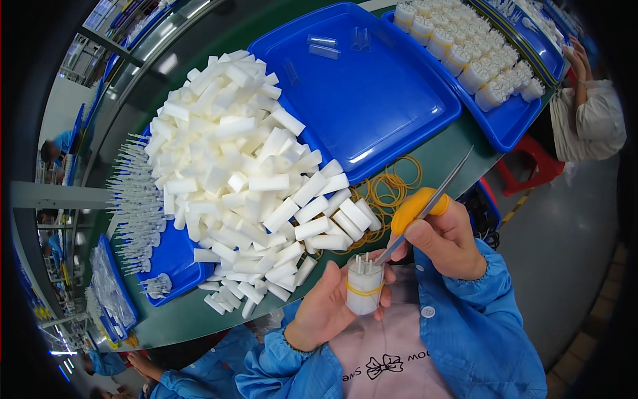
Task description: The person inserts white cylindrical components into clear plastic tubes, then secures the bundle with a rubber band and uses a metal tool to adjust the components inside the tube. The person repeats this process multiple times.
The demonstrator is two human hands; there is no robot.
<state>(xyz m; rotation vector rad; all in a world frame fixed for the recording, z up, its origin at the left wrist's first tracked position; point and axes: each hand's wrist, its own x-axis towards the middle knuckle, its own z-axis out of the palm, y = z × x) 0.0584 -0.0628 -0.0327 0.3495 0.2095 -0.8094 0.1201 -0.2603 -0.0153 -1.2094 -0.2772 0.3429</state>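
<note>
My left hand holds a small bundle upright. It has white blocks inside a clear sleeve, a yellow rubber band around its middle, and several thin white pins standing out of its top. Metal tweezers are gripped in my right hand, whose index finger wears a yellow finger cot. The lower end of the tweezers meets the bundle's top edge beside the pins; whether they pinch anything is too small to tell.
A large heap of white foam blocks covers the table's left part, beside white pronged plastic pieces. Loose yellow rubber bands lie behind my hands. Clear tubes lie in a blue tray; another tray holds banded bundles. Other people sit either side.
</note>
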